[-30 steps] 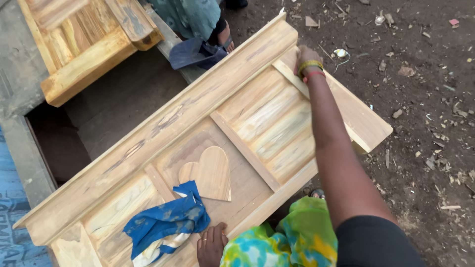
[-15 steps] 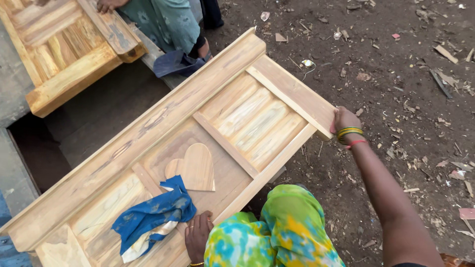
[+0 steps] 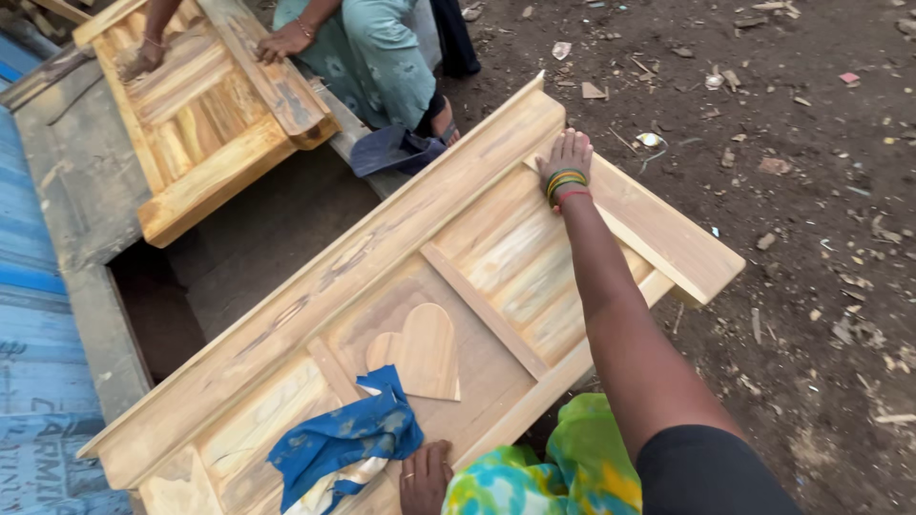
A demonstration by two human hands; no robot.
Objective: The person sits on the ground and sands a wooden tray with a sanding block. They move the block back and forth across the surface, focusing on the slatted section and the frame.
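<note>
Nearest, at six o'clock, the left hand point(image 3: 426, 474) lies flat on the lower rail of the door point(image 3: 477, 257), fingers spread and holding nothing. Just beside it, toward seven o'clock, a blue rag point(image 3: 343, 441) is bunched on the wood, touching the edge of the heart point(image 3: 420, 351) carved in the middle panel.

The door itself lies tilted across the middle of the view, running from eight o'clock up to two o'clock, its near end over the person's bright green-patterned lap point(image 3: 534, 472).

Farther out, the right hand point(image 3: 565, 157) reaches along a straight arm and rests palm down on the far end of the door, about one o'clock, bangles at the wrist, fingers open, gripping nothing.

The wood looks bare and pale all over, with no wet sheen that I can see, so any wiping or finishing seems hardly begun.

Beyond, at eleven o'clock, another person's hands point(image 3: 281, 40) rest on a second door point(image 3: 196, 114). Dirt ground point(image 3: 811, 143) littered with chips fills the right side.
</note>
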